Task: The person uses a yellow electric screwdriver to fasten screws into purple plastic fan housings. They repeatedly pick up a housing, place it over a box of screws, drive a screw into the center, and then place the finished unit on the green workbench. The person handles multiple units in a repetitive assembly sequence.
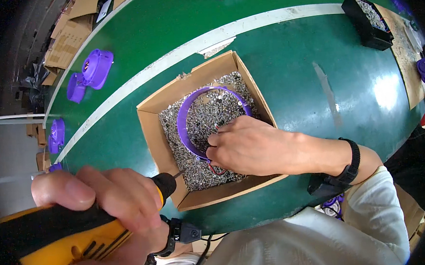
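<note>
A yellow and black power screwdriver (77, 235) is gripped in my left hand (114, 203). Its black chuck and thin bit point right, toward the near left edge of a cardboard box (158, 153). Loose small metal screws (196, 175) fill the box bottom. On them lies a purple ring-shaped plastic housing (183, 127), open in the middle, so screws show through it. My right hand (245, 147) reaches over the housing's near right side with fingers curled down inside it. Its fingertips are hidden, so what they pinch cannot be seen. A red and black wire (217, 170) trails beside the housing.
The box rests on a green table (301, 67). Purple housings (98, 69) stand beyond a white strip (263, 19) at the left and far side. A black bin of screws (368, 22) sits at the far right, near a brown board (405, 65). Cardboard boxes (70, 36) are stacked far left.
</note>
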Tool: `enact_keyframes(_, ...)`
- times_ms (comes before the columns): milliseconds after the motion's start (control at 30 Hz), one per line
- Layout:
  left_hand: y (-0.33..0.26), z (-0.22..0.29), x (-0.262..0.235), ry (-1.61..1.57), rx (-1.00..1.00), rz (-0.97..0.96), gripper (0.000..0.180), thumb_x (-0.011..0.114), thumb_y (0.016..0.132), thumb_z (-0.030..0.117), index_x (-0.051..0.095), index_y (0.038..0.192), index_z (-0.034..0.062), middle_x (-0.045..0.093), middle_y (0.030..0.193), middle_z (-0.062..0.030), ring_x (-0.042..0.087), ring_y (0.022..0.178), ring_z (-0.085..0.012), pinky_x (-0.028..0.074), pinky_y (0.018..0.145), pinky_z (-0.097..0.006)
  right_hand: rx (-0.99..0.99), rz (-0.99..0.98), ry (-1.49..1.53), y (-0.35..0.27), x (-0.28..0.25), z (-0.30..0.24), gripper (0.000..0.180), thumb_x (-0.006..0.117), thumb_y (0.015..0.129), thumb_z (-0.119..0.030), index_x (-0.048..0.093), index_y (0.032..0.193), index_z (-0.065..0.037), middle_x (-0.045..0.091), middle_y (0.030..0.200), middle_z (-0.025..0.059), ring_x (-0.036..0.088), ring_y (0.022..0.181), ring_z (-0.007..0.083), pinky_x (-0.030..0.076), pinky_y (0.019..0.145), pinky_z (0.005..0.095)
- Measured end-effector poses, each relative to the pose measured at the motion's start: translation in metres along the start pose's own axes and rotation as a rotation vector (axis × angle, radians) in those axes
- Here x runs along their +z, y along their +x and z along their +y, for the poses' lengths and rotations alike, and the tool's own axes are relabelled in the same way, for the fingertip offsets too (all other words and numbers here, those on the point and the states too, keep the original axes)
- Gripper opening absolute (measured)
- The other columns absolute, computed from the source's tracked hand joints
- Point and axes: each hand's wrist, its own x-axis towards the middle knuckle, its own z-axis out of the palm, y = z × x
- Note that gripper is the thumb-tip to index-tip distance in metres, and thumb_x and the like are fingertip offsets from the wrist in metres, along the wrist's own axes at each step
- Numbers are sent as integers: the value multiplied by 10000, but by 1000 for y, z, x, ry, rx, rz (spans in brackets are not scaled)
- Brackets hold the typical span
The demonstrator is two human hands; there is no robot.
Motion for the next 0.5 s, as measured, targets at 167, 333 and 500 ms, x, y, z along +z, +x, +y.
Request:
enact_keyframes(167,1,-4,-9,-146,116,-50,491,505,896,460,370,1056,16,409,550,-59,365,384,-154,296,365,-276,29,-31,-28,0,-5,2,288,565,847,-313,622,843,-31,603,793,91,636,766,249,511,641,364)
enact_keyframes(333,-32,-19,-37,-139,162,44,388,437,950,400,363,1119,59,406,546,-21,361,423,-127,309,403,-257,54,12,-36,5,-3,-6,339,595,817,-381,632,773,-47,638,702,89,664,696,257,512,580,378)
enact_keyframes(500,-53,-29,-39,-224,221,55,428,421,940,427,412,1121,39,492,654,-88,469,481,-197,414,408,-339,47,273,-109,6,5,-12,129,591,681,-143,623,737,-31,613,659,92,644,632,247,472,527,354)
